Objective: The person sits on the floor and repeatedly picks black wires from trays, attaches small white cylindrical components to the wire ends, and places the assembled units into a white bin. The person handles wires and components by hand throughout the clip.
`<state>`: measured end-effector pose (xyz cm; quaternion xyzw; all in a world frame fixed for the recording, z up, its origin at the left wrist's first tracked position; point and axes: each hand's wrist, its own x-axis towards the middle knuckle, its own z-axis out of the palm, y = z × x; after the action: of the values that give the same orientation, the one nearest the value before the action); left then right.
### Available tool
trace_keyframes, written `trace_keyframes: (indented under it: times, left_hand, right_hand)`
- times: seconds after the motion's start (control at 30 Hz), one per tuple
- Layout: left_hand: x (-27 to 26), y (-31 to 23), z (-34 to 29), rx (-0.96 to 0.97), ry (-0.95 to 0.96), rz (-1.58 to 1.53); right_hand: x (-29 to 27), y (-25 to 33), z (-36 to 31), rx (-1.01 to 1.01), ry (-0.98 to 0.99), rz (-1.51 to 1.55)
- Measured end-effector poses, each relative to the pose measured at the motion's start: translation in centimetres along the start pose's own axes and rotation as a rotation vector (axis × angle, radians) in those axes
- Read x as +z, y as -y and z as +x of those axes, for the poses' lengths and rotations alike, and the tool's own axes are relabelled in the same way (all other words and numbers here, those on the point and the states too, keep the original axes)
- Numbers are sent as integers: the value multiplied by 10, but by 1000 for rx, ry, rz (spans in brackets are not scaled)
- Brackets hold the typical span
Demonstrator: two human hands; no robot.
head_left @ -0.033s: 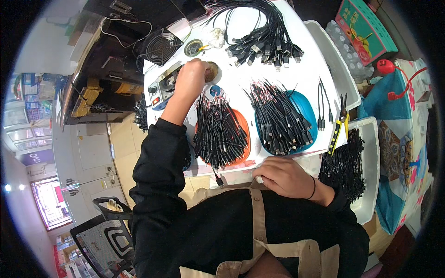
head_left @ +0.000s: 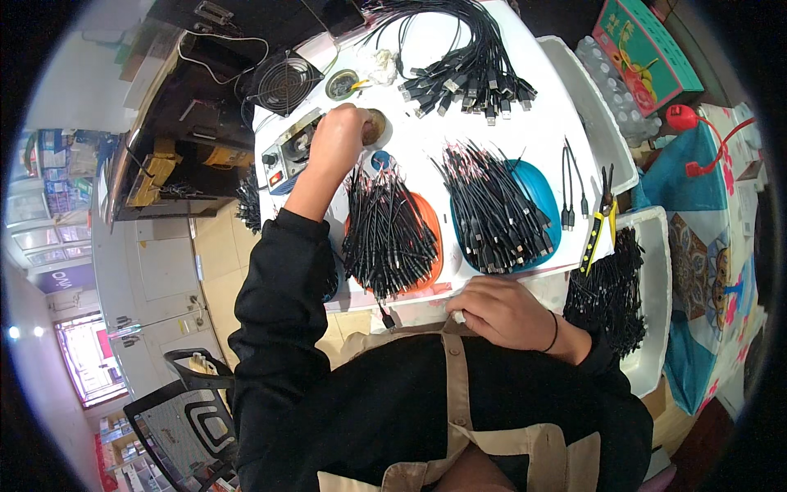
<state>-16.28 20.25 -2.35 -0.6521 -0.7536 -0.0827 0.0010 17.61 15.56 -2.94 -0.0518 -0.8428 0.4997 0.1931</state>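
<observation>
The left hand [head_left: 338, 138] hangs over the far left of the white table [head_left: 418, 139], its curled fingers beside a round brownish dish [head_left: 375, 129] and a box with a knob and an orange switch [head_left: 275, 167]. Its fingertips are hidden, so whether it grips anything cannot be told. The right hand [head_left: 510, 315] rests at the near edge, fingers folded in narrowly; what they may pinch cannot be told either.

Between the hands, black cables with bared reddish ends [head_left: 389, 234] lie heaped on an orange tray [head_left: 439, 258], and a second heap [head_left: 496, 213] lies on a blue tray [head_left: 548, 197] to the right. The left forearm passes close to the first heap, so a dragging cuff could snag the fine wires and scatter them. If the box is hot, a low wrist could be burned. A cable end [head_left: 387, 316] hangs over the near edge and could catch on clothing.

Farther off lie USB cables [head_left: 471, 78], a black fan [head_left: 284, 84] and a round tin [head_left: 340, 84]. The small blue cap [head_left: 380, 161] crowds the space between dish and orange tray. A yellow-handled tool [head_left: 593, 241] lies at the right edge, near a white bin [head_left: 656, 287].
</observation>
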Motion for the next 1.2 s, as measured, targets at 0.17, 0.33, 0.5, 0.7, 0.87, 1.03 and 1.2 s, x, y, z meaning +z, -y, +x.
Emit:
trace_keyframes:
  times: [0.17,0.33,0.5,0.7,0.87,1.03,1.2]
  left_hand:
    - [-12,-2,-9,8,-65,-15]
    - [-43,7,-35,-6,-160,-124]
    - [-68,32,-66,-206,-235,-54]
    - [-64,59,-77,-250,-262,7]
    - [-53,66,-66,-162,-250,70]
    - [-50,69,-54,-157,-214,119]
    - [-49,73,-48,-148,-143,146]
  right_hand:
    - [2,4,-1,35,-31,-35]
    - [3,11,-3,8,-1,-134]
    - [12,18,-2,-27,25,-174]
    - [19,21,-3,-45,30,-163]
    - [22,22,-3,-19,16,-133]
    - [21,20,-3,-1,48,-168]
    - [20,18,-3,-5,59,-180]
